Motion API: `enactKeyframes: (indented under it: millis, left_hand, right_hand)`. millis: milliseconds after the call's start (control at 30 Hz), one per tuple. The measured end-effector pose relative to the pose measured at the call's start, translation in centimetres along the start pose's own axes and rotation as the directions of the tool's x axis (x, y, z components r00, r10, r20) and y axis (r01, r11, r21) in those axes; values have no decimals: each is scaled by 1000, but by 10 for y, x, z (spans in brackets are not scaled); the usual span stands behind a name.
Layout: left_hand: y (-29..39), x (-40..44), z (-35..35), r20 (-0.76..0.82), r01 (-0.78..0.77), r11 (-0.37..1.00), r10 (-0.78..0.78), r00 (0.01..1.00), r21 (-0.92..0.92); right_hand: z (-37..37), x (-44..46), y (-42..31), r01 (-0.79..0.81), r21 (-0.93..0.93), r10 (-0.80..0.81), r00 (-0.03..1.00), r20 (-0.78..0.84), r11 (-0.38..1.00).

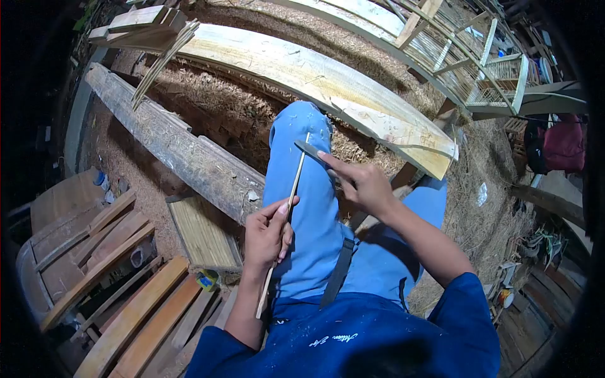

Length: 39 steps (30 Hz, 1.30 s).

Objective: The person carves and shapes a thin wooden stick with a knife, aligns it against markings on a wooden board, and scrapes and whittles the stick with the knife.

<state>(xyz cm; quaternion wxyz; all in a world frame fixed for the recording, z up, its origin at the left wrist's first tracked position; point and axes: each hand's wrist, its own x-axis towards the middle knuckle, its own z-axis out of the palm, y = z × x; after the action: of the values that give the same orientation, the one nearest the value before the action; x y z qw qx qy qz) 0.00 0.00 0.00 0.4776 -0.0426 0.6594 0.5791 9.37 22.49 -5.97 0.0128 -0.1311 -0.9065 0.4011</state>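
My left hand (pixel 270 234) is closed around a thin bamboo stick (pixel 294 184), which runs from beside my left forearm up across my thigh. In my right hand (pixel 364 186) is a knife with a dark blade (pixel 310 151); its handle is hidden in my fingers. The blade lies across the stick near its far end, above the knee of my blue trousers (pixel 285 258). A few small pale shavings cling to the cloth around the knee.
A long pale plank (pixel 271 60) stretches beyond my knees, with a bundle of thin sticks (pixel 165 63) leaning on its left end. A weathered beam (pixel 183 151) runs left of my leg. Boards (pixel 135 315) lie lower left; a slatted wooden frame (pixel 485 69) stands upper right. Shavings cover the ground.
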Motion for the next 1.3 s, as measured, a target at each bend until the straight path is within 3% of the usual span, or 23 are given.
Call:
enactKeyframes:
  millis: [67, 100, 167, 200, 233, 300, 333, 367, 433, 467, 500, 567, 600, 733, 1033, 1300]
  left_hand:
    - [2, -3, 2, -10, 12, 1000, -12, 1000, 9]
    - [-3, 19, 8, 38, -59, 998, 60, 997, -18]
    - [-5, 20, 5, 26, -58, 998, 58, 998, -9]
    - [-2, 18, 5, 33, -58, 998, 58, 998, 5]
    - [-2, 17, 4, 30, -57, 998, 57, 998, 7]
    - [-5, 9, 0, 34, -43, 999, 43, 998, -10]
    - [-5, 4, -1, 32, -32, 999, 32, 999, -5]
    - [-6, 0, -2, 17, -39, 999, 39, 999, -9]
    - [-7, -7, 0, 0, -46, 999, 46, 999, -15]
    - [-7, -8, 1, -19, -85, 996, 85, 996, 9]
    - [-7, -9, 3, -37, -123, 992, 124, 992, 36]
    - [-1, -16, 6, -43, -122, 989, 125, 991, 80]
    - [1, -19, 7, -52, -121, 985, 128, 990, 119]
    - [-1, -29, 9, 11, -135, 975, 135, 991, 178]
    - [0, -37, 19, 82, -264, 916, 251, 965, 303]
    - [13, -29, 39, 99, -250, 904, 230, 968, 347]
  right_hand:
    - [4, -6, -5, 70, 17, -69, 997, -13, 997]
    - [-7, 5, 11, 94, -61, -97, 994, -51, 994]
    - [-7, 15, 30, 1, 6, 0, 979, -205, 1000]
    - [-19, 21, 31, -164, -121, 146, 978, -148, 979]
    - [-19, 23, 36, -163, -117, 145, 978, -147, 980]
    - [-10, 21, 37, -91, 9, 90, 943, -322, 996]
    - [-11, 17, 27, -111, 222, 179, 933, -312, 969]
    - [-7, 14, 24, -115, 222, 182, 933, -310, 968]
    - [0, 12, 18, -233, 678, 474, 860, -192, 697]
    - [3, 9, 15, -208, 828, 540, 832, -130, 520]
    - [0, 8, 9, -207, 830, 543, 829, -132, 518]
    - [-8, 4, -2, -277, 945, 459, 871, 172, 172]
    - [-7, 5, -11, -267, 956, 473, 862, 182, 121]
    - [-13, 11, -27, -121, 991, 431, 898, 89, 48]
    - [-46, 7, -45, -41, 998, 449, 893, 17, 44]
    - [-47, -3, -45, -21, 998, 451, 893, -5, 52]
